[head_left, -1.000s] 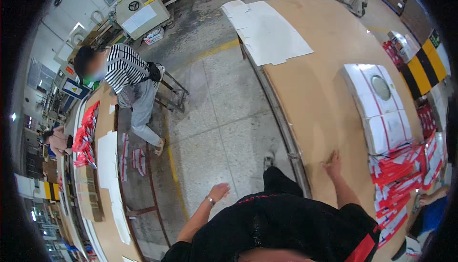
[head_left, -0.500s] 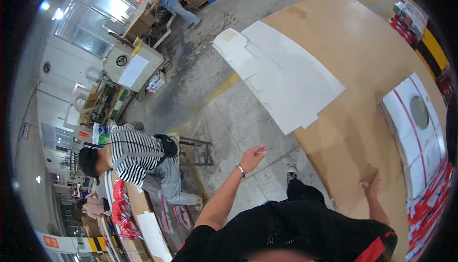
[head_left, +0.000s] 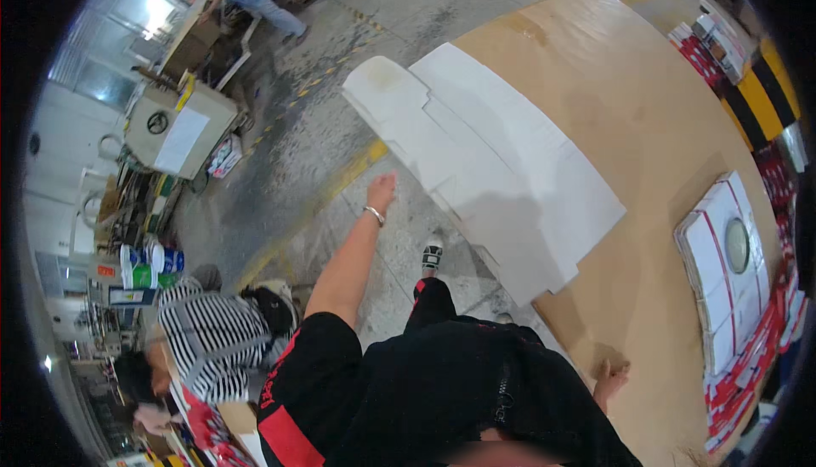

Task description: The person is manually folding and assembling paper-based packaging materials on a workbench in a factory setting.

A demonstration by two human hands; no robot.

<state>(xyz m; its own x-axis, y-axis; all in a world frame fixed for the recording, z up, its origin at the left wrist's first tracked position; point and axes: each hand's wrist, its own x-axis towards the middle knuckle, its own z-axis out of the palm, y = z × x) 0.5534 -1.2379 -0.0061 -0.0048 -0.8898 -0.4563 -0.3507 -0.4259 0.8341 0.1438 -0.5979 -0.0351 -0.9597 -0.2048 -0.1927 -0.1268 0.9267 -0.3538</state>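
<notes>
Scuffed grey concrete floor [head_left: 289, 152] with yellow lines runs beside our brown-topped counter [head_left: 646, 144]. Our hands are well apart. We hold the left hand [head_left: 382, 193] over the floor, near the notched edge of the white card sheets [head_left: 527, 169], fingers loosely curled; we cannot tell whether it grips anything. Our right hand [head_left: 609, 382] is over the counter, close to its near left edge, fingers partly bent, contact and grip unclear to us. Those sheets overlap along the counter's left side, hiding its rim. Smooth brown surface stretches from them to a strapped white stack [head_left: 729, 301] marked with a grey circle, next to red-and-white packages [head_left: 752, 373].
</notes>
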